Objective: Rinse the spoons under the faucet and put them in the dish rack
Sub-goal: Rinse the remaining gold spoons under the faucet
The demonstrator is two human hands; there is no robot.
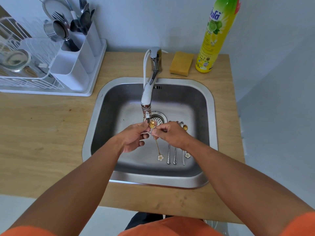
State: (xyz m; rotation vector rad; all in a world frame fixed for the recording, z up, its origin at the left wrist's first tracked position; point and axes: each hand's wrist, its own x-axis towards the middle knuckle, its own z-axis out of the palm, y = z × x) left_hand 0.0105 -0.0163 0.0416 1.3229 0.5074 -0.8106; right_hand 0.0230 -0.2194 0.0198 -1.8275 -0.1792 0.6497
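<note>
A thin gold spoon [157,147] with a white flower at its handle end is held over the steel sink [95,120], its bowl just under the faucet [148,92] spout. My left hand [134,137] and my right hand [170,133] both pinch it near the bowl. On the sink floor, partly under my right hand, lie three silver spoons [174,155] and another gold flower spoon [185,128]. The white dish rack [95,68] stands at the back left with a cutlery holder [75,65].
A yellow sponge [181,65] and a tall yellow-green dish soap bottle [216,34] stand behind the sink at the right. The cutlery holder has forks, spoons and a strainer in it. A glass lid lies in the wire rack. The wooden counter [42,133] extends left.
</note>
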